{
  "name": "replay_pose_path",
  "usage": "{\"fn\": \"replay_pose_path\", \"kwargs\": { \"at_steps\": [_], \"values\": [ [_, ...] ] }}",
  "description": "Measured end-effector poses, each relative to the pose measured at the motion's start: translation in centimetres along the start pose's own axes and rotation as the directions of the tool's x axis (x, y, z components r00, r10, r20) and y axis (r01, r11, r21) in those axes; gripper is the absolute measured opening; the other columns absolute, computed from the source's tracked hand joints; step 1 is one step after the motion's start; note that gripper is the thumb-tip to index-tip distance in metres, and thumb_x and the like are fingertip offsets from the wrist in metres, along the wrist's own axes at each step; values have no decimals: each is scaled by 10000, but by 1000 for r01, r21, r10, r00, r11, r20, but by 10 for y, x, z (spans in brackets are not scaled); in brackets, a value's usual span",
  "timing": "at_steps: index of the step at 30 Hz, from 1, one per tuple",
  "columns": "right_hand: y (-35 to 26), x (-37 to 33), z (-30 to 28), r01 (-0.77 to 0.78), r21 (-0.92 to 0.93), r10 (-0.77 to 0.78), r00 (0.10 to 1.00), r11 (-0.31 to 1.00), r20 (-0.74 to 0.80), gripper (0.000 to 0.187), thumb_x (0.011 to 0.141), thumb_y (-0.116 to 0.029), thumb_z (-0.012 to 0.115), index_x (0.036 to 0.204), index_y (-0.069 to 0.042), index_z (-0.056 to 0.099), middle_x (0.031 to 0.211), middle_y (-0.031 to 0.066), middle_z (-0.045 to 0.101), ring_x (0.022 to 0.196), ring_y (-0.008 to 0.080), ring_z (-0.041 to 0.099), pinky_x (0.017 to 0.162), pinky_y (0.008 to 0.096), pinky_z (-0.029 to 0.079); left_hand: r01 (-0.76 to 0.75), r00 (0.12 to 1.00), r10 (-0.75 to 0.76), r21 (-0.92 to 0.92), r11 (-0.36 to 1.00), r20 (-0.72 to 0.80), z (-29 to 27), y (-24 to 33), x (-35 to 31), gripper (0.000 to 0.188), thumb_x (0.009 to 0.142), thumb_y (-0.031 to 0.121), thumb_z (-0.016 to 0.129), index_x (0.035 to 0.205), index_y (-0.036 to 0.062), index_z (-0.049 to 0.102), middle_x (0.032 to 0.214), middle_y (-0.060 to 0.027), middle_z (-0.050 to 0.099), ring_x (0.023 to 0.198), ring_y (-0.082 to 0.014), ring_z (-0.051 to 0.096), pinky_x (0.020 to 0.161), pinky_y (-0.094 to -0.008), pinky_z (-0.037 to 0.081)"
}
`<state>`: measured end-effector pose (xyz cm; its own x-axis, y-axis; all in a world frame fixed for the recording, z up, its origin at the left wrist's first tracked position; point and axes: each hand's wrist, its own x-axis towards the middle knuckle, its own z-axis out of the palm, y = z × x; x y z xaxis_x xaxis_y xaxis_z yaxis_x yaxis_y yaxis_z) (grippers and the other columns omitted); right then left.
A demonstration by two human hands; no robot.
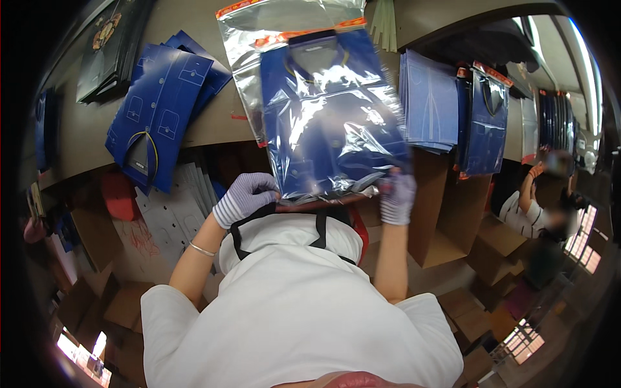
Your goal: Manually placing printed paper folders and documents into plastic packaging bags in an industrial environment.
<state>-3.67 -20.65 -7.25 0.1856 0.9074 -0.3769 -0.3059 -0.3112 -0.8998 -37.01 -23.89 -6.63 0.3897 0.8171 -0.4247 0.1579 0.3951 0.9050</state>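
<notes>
A flat blue shirt-shaped piece with a grey collar and yellow neck trim lies inside a clear plastic bag, at the table's near edge in front of me. My left hand, in a purple-and-white striped glove, pinches the bag's near left corner between thumb and fingers. At the near right corner is my right hand, gloved alike. Its fingers overlap the bag's edge but are smeared by motion, so their grip is unclear. Beneath the bag's far left part lies another clear bag with a red-and-orange border.
Loose blue shirt-shaped pieces lie at left, beside a dark stack. Light blue sheets and bagged blue shirt pieces stand at right. Below are cardboard boxes and a red item. Another person works at far right.
</notes>
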Motion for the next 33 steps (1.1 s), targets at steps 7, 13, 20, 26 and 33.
{"fn": "replay_pose_path", "kwargs": {
  "at_steps": [7, 13, 20, 26, 33],
  "values": [
    [-103, -22, 86, 771, -616, -190, 637, 162, 747, 281, 800, -52, 563, 1077, -71, 610, 870, 109, 660, 720, 230, 652, 614, 287, 507, -44, 992, 52, -70, 997, 115, 34, -16, 1, 132, 805, 21, 595, 924, -31, 622, 835, -79, 637, 759, -109, 608, 710, -236, 495],
    [65, 31, 77, 649, -605, -82, 710, 461, 699, 202, 769, -30, 549, 939, -80, 644, 792, 102, 637, 683, 242, 620, 614, 319, 502, -173, 984, 168, 83, 981, 61, 47, -10, 47, 138, 840, -5, 528, 948, -41, 604, 831, -72, 625, 757, -114, 600, 706, -234, 487],
    [-29, 164, -161, -267, -963, -468, 848, 23, -247, 461, 733, -380, 670, 1065, -75, 574, 1017, 148, 607, 929, 303, 589, 804, 418, 468, -248, 887, 448, 702, 667, -112, 35, -29, 152, 259, 677, 73, 693, 899, 25, 569, 858, -110, 562, 827, -268, 564, 746, -333, 469],
    [-69, 230, -203, -401, -903, -259, 898, -154, -355, 465, 765, -425, 631, 1093, -103, 564, 1044, 129, 614, 984, 315, 583, 820, 434, 471, -149, 937, 350, 911, 385, 5, 36, -28, 204, 272, 647, 126, 709, 861, 39, 564, 816, -112, 521, 817, -297, 529, 734, -374, 451],
    [-102, 199, -211, -329, -895, -193, 940, -301, -280, 402, 912, -408, 367, 1266, -231, 437, 1122, 114, 578, 959, 323, 594, 807, 462, 474, -200, 946, 323, 760, 618, -14, 22, -46, 211, 64, 764, 25, 597, 824, 11, 583, 773, -104, 552, 740, -245, 563, 689, -316, 463]
  ]
}}
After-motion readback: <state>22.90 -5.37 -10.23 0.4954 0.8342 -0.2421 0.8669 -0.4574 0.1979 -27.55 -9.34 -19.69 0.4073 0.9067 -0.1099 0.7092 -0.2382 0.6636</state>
